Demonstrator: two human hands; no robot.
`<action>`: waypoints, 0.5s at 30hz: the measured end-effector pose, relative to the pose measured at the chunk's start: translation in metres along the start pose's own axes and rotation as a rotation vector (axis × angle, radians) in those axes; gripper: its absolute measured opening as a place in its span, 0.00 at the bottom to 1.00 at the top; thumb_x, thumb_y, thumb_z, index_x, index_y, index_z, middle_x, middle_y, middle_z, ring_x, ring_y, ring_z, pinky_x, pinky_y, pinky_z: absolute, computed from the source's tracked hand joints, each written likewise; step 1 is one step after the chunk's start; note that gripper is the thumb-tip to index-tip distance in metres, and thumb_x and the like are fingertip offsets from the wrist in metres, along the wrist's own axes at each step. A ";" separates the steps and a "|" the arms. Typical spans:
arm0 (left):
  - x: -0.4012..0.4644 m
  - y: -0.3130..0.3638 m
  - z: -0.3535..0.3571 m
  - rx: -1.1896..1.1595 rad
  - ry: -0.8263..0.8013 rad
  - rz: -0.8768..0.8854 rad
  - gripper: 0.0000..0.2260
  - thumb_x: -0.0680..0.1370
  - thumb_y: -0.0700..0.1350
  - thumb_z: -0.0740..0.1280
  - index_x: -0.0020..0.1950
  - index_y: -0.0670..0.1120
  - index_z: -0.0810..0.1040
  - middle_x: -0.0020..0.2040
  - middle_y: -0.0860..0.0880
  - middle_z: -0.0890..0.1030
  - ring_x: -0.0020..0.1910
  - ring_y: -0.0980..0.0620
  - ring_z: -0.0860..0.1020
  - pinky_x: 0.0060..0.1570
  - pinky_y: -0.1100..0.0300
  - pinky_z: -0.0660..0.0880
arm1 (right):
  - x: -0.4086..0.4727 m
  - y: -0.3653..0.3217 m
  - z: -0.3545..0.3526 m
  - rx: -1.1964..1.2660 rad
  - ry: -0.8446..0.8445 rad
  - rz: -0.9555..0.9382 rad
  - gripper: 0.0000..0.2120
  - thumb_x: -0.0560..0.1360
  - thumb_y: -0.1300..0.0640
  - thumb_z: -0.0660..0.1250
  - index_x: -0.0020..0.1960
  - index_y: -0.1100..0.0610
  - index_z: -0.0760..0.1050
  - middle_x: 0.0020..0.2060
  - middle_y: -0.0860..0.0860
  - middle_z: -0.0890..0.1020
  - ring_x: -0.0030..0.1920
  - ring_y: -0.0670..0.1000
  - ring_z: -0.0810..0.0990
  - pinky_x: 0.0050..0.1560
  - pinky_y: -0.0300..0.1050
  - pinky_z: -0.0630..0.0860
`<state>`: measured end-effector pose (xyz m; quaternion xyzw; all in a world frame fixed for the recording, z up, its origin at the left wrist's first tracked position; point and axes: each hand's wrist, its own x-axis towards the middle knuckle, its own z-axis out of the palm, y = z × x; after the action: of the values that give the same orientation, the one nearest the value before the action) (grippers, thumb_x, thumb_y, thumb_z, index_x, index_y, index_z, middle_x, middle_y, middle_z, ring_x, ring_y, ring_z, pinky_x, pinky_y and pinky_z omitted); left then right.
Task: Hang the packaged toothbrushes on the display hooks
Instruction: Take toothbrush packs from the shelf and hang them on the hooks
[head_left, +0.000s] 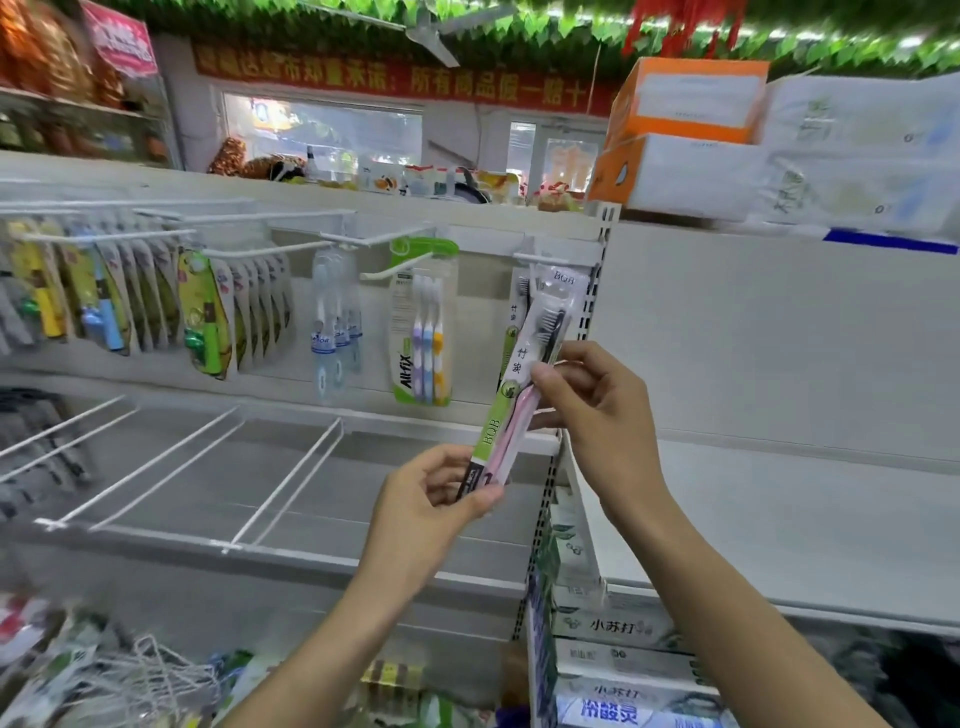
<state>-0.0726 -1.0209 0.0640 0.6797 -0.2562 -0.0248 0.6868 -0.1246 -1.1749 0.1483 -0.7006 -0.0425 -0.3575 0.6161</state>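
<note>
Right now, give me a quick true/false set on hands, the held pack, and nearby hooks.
1. Both hands hold one BQB toothbrush pack. True.
2. The left hand grips the pack's top end. False: it pinches the bottom end; the right hand holds the middle.
3. The held pack is tilted, top toward the rightmost hook. True.
4. The All-fix pack lies on the wire shelf. False: it hangs from a hook.

Two bare forearms rise from the lower edge, at about six and five o'clock; no sleeve, watch, ring or glove shows on either. The left hand (434, 499) and right hand (592, 400) have short, unpainted nails
</note>
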 end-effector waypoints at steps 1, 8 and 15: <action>0.001 -0.001 0.001 0.002 -0.005 -0.010 0.13 0.70 0.43 0.78 0.53 0.49 0.83 0.47 0.49 0.87 0.47 0.48 0.85 0.54 0.45 0.81 | 0.001 0.003 -0.002 -0.011 -0.009 -0.006 0.03 0.78 0.62 0.69 0.52 0.58 0.77 0.39 0.57 0.85 0.39 0.52 0.86 0.38 0.45 0.82; 0.012 -0.010 0.009 -0.048 -0.041 -0.053 0.15 0.71 0.39 0.77 0.56 0.42 0.80 0.47 0.44 0.87 0.47 0.40 0.85 0.51 0.48 0.83 | 0.012 0.018 -0.005 -0.123 -0.031 -0.060 0.05 0.78 0.58 0.71 0.53 0.56 0.78 0.39 0.54 0.85 0.42 0.55 0.85 0.42 0.55 0.84; 0.053 -0.024 0.008 -0.043 -0.061 -0.051 0.14 0.70 0.40 0.78 0.54 0.48 0.82 0.47 0.47 0.86 0.49 0.43 0.84 0.56 0.41 0.79 | 0.041 0.031 0.004 -0.238 -0.020 -0.085 0.04 0.78 0.58 0.71 0.52 0.55 0.78 0.38 0.53 0.85 0.42 0.55 0.85 0.41 0.58 0.84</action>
<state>-0.0225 -1.0499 0.0578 0.6701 -0.2591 -0.0683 0.6922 -0.0765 -1.1946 0.1452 -0.7699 -0.0355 -0.3789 0.5123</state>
